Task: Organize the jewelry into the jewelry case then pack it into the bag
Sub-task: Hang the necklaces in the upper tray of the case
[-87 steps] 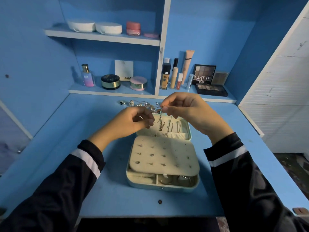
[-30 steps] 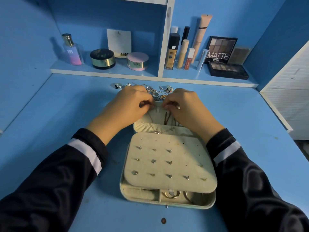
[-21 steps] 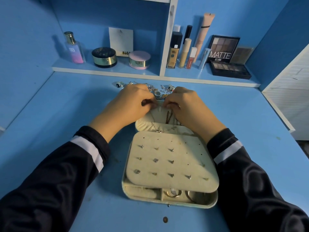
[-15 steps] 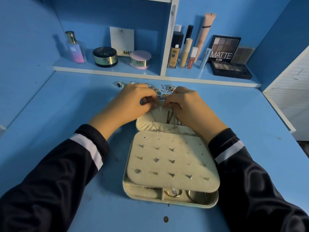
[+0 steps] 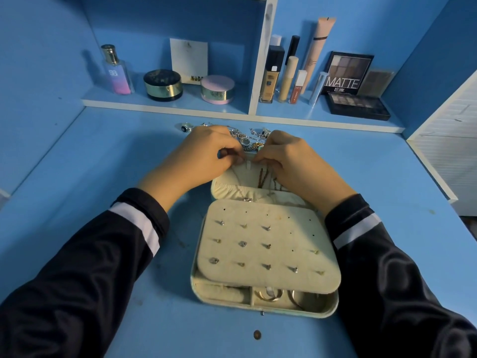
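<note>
An open pale-green jewelry case [image 5: 258, 313] lies on the blue desk. Its cream earring panel [image 5: 265, 244] carries several studs, and rings [image 5: 269, 294] sit in the front compartment. The lid [image 5: 232, 188] lies flat behind, with a gathered pocket and chains hanging in it. My left hand [image 5: 206, 153] and my right hand [image 5: 291, 161] meet fingertip to fingertip at the lid's far edge. They pinch a thin necklace chain [image 5: 238, 177] by a small white tab. Loose jewelry [image 5: 247, 136] is heaped just beyond my fingers, with a ring [image 5: 186, 127] to its left.
A low shelf behind the desk holds a perfume bottle [image 5: 116, 71], two round jars [image 5: 163, 85], several makeup tubes [image 5: 289, 78] and eyeshadow palettes [image 5: 358, 105]. A white cabinet [image 5: 449, 151] stands at the right. A small brown coin-like spot [image 5: 257, 334] lies near the front edge.
My hands came down from above the case to the lid's far edge with the necklace. Over the last second they have stayed there, with the fingertips shifting only slightly.
</note>
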`<state>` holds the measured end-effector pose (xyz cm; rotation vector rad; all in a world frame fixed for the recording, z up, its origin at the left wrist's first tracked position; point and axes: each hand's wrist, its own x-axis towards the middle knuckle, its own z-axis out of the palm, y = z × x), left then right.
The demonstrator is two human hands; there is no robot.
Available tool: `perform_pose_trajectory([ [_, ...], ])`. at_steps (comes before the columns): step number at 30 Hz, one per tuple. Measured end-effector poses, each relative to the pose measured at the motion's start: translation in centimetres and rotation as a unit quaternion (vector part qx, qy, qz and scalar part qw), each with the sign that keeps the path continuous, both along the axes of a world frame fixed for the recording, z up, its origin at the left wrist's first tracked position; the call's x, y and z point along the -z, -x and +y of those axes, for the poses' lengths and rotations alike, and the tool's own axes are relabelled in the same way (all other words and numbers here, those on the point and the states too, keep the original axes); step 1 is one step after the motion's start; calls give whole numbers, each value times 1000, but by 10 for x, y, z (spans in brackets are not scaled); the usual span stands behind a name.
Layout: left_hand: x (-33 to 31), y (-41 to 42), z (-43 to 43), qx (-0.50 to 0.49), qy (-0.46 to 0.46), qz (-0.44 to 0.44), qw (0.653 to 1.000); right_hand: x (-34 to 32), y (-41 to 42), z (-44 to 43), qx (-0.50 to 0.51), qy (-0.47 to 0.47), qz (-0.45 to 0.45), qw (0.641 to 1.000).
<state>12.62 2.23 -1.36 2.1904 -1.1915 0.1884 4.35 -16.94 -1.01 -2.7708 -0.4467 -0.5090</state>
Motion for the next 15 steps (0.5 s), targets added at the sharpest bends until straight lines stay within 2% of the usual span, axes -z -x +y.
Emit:
perform_pose_trajectory([
  [9,3,-2,-2,3,-40,-32,999,-1,1,4,7,40,12,999],
  [15,-1,0,-1,18,-51,-12,998,0,1,3,-9,-2,28,1000],
])
